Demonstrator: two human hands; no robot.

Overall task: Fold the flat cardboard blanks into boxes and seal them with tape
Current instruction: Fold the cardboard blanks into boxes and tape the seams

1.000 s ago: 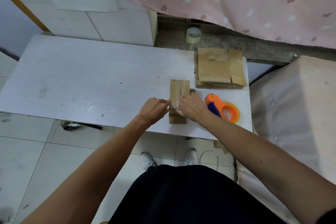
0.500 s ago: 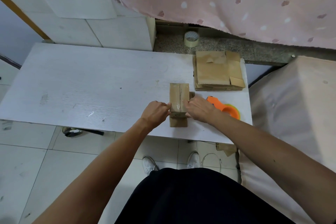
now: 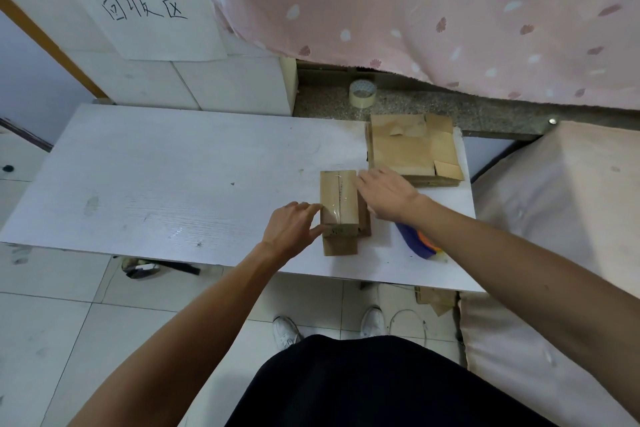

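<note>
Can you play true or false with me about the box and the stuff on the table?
1. The small box has clear tape along its top. True.
2. The left hand is touching the box's side. True.
3. The right hand is holding the tape dispenser. False: it is open, next to the box, and the dispenser lies on the table under the wrist.
4. The tape roll sits on the stack of flat cardboard. False: it sits on the stone ledge behind the table.
5. The flat cardboard is at the table's far right corner. True.
</note>
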